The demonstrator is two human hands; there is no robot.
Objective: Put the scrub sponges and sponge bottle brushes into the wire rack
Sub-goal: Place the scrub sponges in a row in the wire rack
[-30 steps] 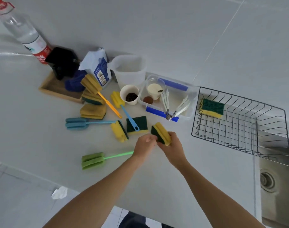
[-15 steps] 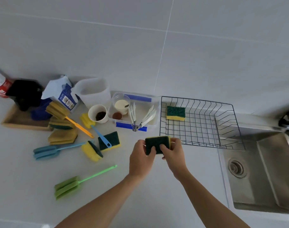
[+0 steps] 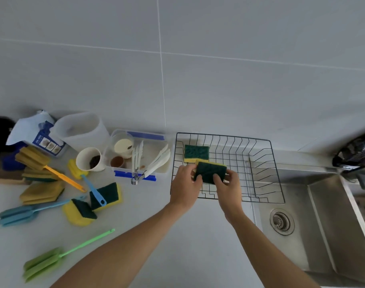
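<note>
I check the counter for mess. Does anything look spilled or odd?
Brownish smears stain the floor of the clear plastic box beside the wire rack, near the white tongs. Nothing else looks spilled.

On the desk (image 3: pixel 177 242): paper cup (image 3: pixel 89 158) holding dark contents, clear plastic container (image 3: pixel 140 156), translucent jug (image 3: pixel 82 130). Steel sink (image 3: pixel 314 221) at right.

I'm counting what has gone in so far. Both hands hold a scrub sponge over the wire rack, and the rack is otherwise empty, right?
Not quite. Both the left hand and right hand do hold a scrub sponge over the wire rack, but the rack is not otherwise empty: the head view shows another sponge already lying in its far left corner.
</note>
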